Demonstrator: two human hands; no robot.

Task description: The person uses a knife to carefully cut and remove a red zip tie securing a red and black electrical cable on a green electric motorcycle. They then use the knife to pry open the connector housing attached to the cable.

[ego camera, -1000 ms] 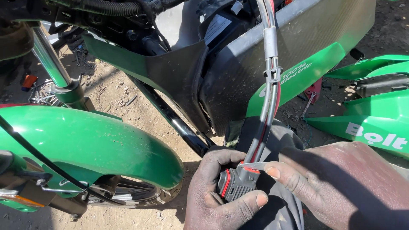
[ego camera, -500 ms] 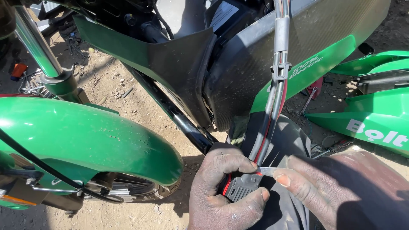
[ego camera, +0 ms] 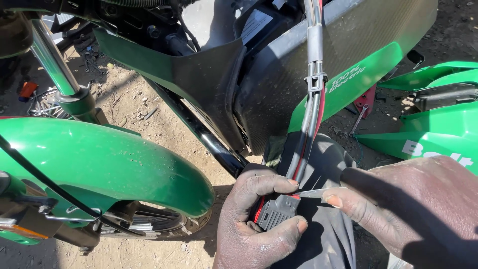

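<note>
Left hand (ego camera: 259,219) clamped around dark connector block (ego camera: 275,213), low by green front mudguard (ego camera: 99,159). Right hand (ego camera: 398,209) pinching thin metal pick (ego camera: 313,192), tip seemingly at wire entry. Risk: slip, nicked red wire (ego camera: 318,112) insulation, bent terminal.

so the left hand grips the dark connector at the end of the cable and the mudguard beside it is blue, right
Not quite: the mudguard is green, not blue, as the head view shows. The rest holds: the left hand grips the dark connector at the end of the cable.
</note>
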